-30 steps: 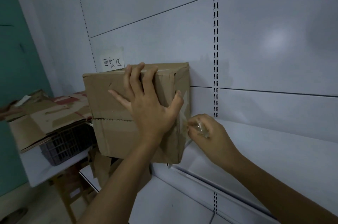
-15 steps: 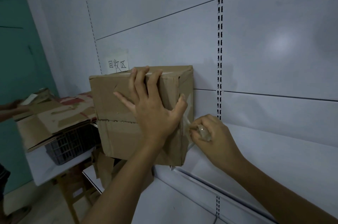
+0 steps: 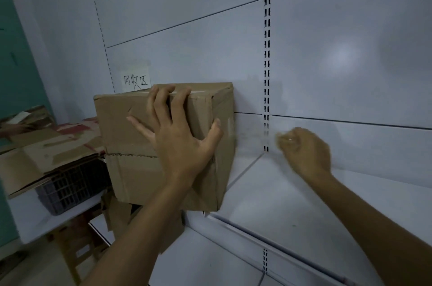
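Bracing cardboard box, left hand outspread

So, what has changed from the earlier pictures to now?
The right hand, pinching what looks like clear tape, has pulled away from the cardboard box to the right. The left hand stays spread on the box, which rests on the shelf as before.

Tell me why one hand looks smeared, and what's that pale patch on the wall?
Head view: the right hand, curled round a small glinting scrap, is smeared, probably motion blur, while the left hand flat on the cardboard box looks sharp; the pale patch is soft glare on the wall panel; overall light is dim and bluish.
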A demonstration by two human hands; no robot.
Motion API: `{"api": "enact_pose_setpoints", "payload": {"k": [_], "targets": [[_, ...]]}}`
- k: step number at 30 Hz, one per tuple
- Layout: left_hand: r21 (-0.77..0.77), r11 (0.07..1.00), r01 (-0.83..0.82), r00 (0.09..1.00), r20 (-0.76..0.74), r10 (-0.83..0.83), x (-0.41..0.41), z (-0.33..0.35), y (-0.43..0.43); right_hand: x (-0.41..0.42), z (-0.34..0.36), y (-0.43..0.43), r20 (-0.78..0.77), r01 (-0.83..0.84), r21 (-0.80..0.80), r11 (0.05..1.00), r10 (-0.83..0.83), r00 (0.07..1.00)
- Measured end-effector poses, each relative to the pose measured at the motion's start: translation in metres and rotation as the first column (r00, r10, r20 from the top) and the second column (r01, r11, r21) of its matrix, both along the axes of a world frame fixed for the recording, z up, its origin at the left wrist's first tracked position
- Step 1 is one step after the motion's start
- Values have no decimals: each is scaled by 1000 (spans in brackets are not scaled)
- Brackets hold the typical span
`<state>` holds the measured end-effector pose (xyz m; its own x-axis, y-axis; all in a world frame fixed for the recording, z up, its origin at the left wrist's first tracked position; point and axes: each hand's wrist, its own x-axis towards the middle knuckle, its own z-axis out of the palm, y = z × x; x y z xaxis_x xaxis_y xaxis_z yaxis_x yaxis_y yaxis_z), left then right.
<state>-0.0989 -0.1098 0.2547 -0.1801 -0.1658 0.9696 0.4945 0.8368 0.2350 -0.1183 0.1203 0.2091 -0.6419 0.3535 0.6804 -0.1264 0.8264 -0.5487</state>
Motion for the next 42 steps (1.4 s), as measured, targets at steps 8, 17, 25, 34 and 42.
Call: {"api": "enact_pose_setpoints", "payload": {"k": [8,17,25,34,42], "targets": [[14,1000,24,999,-29,-23,-5,-2,2,14,-3,75,144,261,-436,861,-220,965],[-35,999,35,974,223,-27,9,-25,17,18,4,-4,-65,-49,68,996,54,996],[367,727,581,591,424,-686,122,-106,36,142,46,-70,-419,-582,-602,547,403,813],[502,419,757,113,530,-840,225,-193,80,282,-171,-43,354,-143,-666,732,479,803],[664,355,659,-399,708,-584,292,-294,89,368,-234,-29,167,246,-963,-108,480,861]]}}
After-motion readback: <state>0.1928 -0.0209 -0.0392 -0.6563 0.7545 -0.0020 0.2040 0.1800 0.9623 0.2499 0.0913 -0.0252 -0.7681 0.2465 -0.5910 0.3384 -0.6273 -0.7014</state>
